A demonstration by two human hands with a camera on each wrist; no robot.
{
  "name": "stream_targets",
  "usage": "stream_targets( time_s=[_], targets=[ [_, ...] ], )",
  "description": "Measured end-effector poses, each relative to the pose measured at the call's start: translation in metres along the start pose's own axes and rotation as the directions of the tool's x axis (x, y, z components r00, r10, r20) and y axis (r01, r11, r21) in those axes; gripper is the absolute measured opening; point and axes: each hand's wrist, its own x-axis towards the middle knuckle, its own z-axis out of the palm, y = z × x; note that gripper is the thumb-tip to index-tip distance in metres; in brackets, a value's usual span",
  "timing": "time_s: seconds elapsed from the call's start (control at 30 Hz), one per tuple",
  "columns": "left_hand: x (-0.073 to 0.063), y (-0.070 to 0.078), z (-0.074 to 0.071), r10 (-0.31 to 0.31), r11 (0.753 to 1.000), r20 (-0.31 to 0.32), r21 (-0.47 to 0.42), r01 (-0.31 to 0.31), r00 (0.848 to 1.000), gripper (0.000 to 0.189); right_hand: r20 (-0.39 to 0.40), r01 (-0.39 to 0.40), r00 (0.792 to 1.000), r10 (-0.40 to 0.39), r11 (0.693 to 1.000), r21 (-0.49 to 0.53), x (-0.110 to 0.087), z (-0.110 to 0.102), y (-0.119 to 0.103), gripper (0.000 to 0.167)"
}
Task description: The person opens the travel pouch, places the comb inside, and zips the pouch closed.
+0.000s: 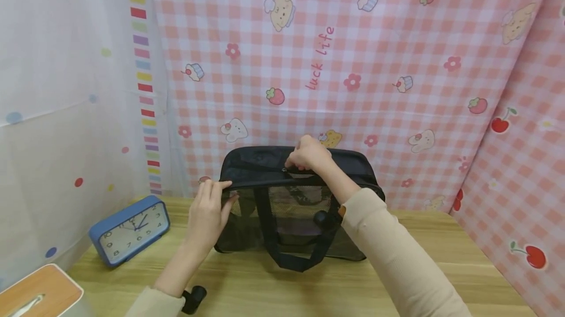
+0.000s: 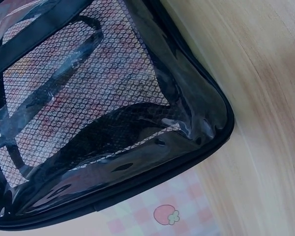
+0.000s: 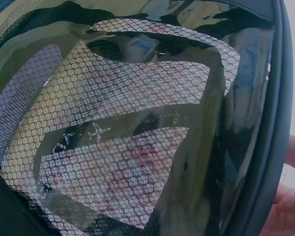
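A black bag (image 1: 300,253) with a clear front, mesh and a hanging strap handle (image 1: 300,263) stands upright on the wooden table. At its top left corner my left hand (image 1: 209,211) grips the edge, index finger on top and thumb against the front. My right hand (image 1: 311,154) is over the bag's top, thumb and fingers pinching the small zipper pull (image 1: 284,170) at the middle. The left wrist view shows the clear panel's mesh (image 2: 113,73) but no hand. In the right wrist view, part of my right hand (image 3: 287,211) shows behind the bag's dark piping (image 3: 280,98).
A blue alarm clock (image 1: 130,231) stands on the table (image 1: 423,258) left of the bag. Nearer, at the lower left, is a tissue box (image 1: 44,290) with a wooden top. A pink checked cloth (image 1: 353,52) hangs right behind the bag.
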Motion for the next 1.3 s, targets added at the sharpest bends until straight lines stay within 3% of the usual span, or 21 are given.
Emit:
stream_targets(
  time_s=[0.33, 0.67, 0.8, 0.93, 1.1, 1.3],
  targets=[
    [-0.001, 0.000, 0.002, -0.007, 1.000, -0.008, -0.011, 0.007, 1.000, 0.039, -0.021, 0.033, 0.999, -0.031, 0.993, 0.110, -0.002, -0.011, 0.008, 0.041],
    [-0.001, 0.001, 0.001, -0.007, 1.000, 0.004, -0.008, 0.007, 1.000, 0.041, -0.037, 0.032, 0.999, -0.027, 0.992, 0.123, -0.004, -0.016, 0.013, 0.035],
    [-0.002, 0.000, 0.001, 0.000, 1.000, 0.003, -0.017, 0.000, 1.000, 0.032, -0.038, 0.021, 0.999, -0.017, 0.992, 0.126, -0.005, -0.018, 0.017, 0.030],
    [-0.002, 0.000, 0.001, 0.005, 1.000, 0.000, -0.023, -0.005, 1.000, 0.043, -0.042, 0.011, 0.999, -0.006, 0.992, 0.124, -0.006, -0.020, 0.019, 0.024],
    [-0.003, 0.001, 0.000, -0.007, 0.999, 0.004, -0.033, 0.007, 1.000, 0.032, -0.043, 0.012, 0.999, -0.006, 0.990, 0.142, -0.006, -0.021, 0.019, 0.026],
    [-0.002, 0.002, 0.000, -0.009, 1.000, 0.005, -0.030, 0.009, 1.000, 0.038, -0.058, -0.006, 0.998, 0.016, 0.984, 0.175, -0.005, -0.024, 0.022, 0.022]
  ],
)
